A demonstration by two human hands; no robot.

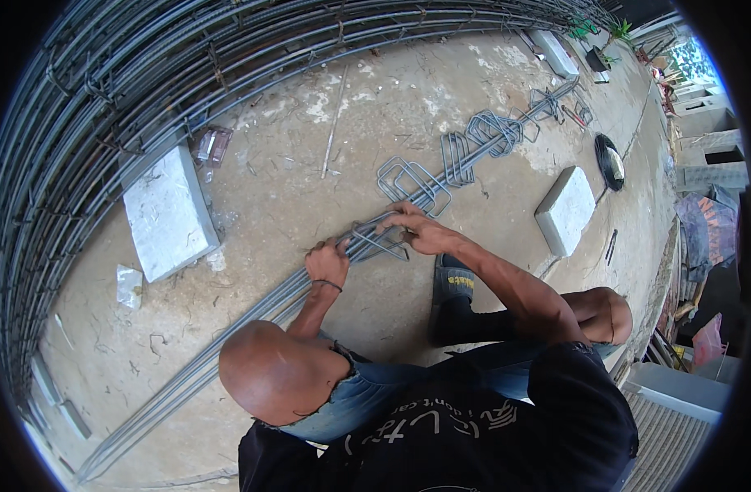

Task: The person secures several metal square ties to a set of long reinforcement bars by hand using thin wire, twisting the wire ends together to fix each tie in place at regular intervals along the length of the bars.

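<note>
A bundle of long steel bars (228,341) runs over the concrete floor from the lower left to the upper right. My left hand (326,264) is closed over the bars in front of me, with its fingertips hidden. Farther along, my right hand (425,233) grips a bent wire stirrup (384,246) that sits around the bars. Its fingertips press at the stirrup's upper side. Beyond the hands, several square stirrups (408,182) hang loosely on the bundle, with more clustered stirrups (494,134) toward its far end.
Stacked rebar cages (146,90) curve along the left and back. White blocks lie left (169,215) and right (566,211). A black coil (610,162) rests beyond the right block. Pliers-like tool (574,116) lies near the bundle's far end. My sandalled foot (454,287) is close to the bars.
</note>
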